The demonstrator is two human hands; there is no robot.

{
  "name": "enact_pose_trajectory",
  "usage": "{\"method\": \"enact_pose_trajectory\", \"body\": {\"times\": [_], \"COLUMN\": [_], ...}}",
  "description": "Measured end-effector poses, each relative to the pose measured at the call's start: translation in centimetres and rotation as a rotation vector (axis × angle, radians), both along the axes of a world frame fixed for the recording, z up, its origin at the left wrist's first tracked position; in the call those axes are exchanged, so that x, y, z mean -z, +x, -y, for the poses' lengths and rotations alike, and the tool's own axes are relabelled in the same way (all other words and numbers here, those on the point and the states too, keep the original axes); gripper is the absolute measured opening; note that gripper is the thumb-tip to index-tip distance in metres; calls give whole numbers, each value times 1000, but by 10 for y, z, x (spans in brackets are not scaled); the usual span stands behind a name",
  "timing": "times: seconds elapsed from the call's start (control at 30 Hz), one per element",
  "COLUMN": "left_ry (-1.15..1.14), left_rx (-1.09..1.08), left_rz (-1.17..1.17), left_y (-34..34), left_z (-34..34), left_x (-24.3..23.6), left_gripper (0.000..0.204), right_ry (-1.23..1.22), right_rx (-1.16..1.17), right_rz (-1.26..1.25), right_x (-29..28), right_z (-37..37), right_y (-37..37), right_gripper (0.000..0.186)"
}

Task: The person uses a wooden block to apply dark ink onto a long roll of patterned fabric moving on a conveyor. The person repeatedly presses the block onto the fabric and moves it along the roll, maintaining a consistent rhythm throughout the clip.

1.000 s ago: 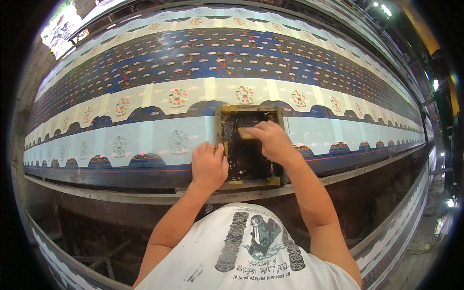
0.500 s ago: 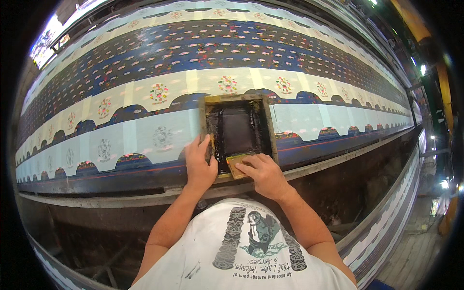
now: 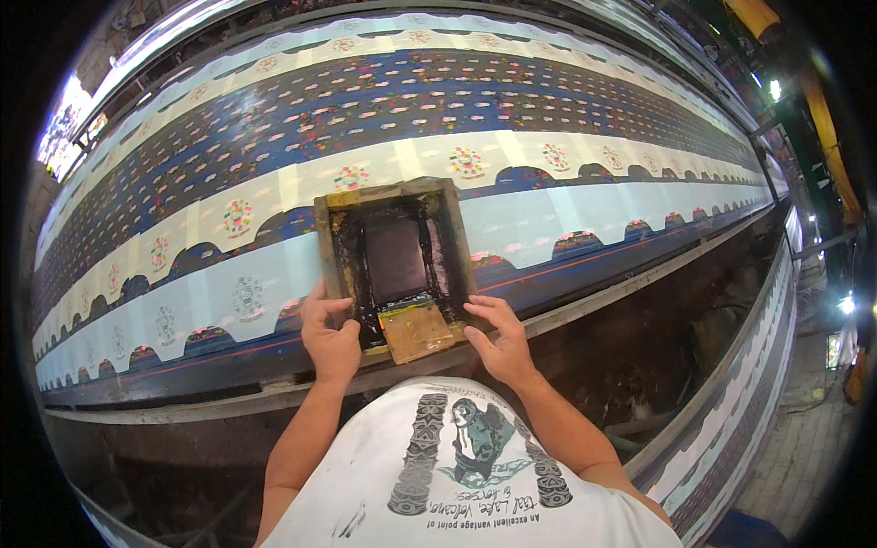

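Head view: wooden printing frame (image 3: 395, 265) flat on patterned cloth (image 3: 512, 119) along worktop; left hand (image 3: 331, 340) and right hand (image 3: 498, 338), fingers spread, pressing near corners. Uneven lift, likely ink smear.

Long printed cloth (image 3: 548, 110) stretched along the table: dark blue centre band with small multicolour motifs, cream bands with round floral medallions, pale blue scalloped border. Grey table edge (image 3: 630, 292) runs just below it. Second patterned cloth strip (image 3: 731, 411) lower right, on a parallel table. Paved brick floor (image 3: 804, 457) at far right. Bright lamp (image 3: 775, 89) upper right, yellow beam (image 3: 827, 119) beside it.
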State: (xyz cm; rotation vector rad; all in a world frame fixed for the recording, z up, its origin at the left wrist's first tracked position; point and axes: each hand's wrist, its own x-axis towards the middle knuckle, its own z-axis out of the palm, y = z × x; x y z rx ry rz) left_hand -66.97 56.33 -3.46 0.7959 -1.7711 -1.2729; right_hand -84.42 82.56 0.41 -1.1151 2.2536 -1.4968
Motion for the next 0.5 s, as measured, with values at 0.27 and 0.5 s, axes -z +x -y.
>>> {"method": "enact_pose_trajectory", "body": {"times": [0.27, 0.5], "left_ry": [2, -12], "left_rx": [24, -6], "left_rz": [-54, 12], "left_y": [-111, -183], "left_z": [-90, -157], "left_x": [8, 27], "left_gripper": [31, 28], "right_ry": [-1, 52], "right_rx": [36, 60], "right_rz": [-99, -113], "right_x": [6, 9], "right_z": [-84, -151], "right_y": [-97, -164], "right_gripper": [45, 45]}}
